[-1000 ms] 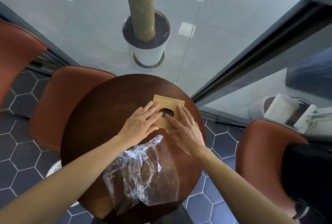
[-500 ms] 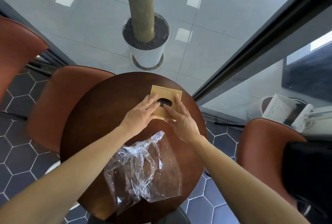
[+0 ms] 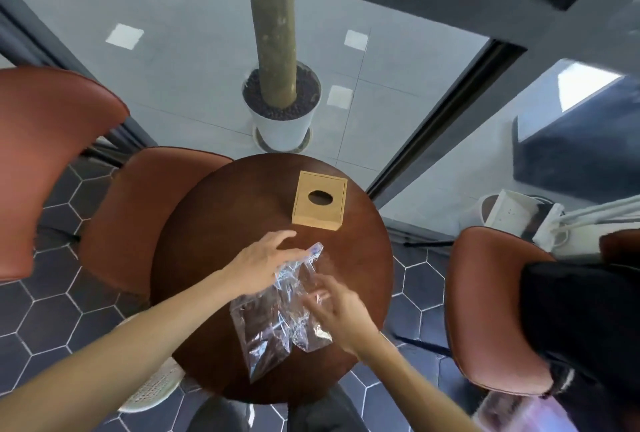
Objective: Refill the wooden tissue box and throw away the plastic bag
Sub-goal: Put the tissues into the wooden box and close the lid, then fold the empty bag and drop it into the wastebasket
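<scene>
The wooden tissue box (image 3: 318,205) stands alone on the far part of the round dark table (image 3: 214,231), lid on, with a dark oval hole in its top. A crumpled clear plastic bag (image 3: 277,317) lies on the near half of the table. My left hand (image 3: 263,267) is spread over the bag's upper left corner, fingers apart, touching the plastic. My right hand (image 3: 336,308) rests on the bag's right side with its fingers apart; both hands are motion-blurred, so a firm grip cannot be made out.
Brown chairs stand left (image 3: 52,154), behind-left (image 3: 138,210) and right (image 3: 491,310) of the table. A white planter with a tree trunk (image 3: 280,113) sits past the far edge behind glass. A white bin (image 3: 509,213) is at the right.
Both hands have left the tissue box and drawn back to the plastic bag. The camera view has tilted up and pulled back.
</scene>
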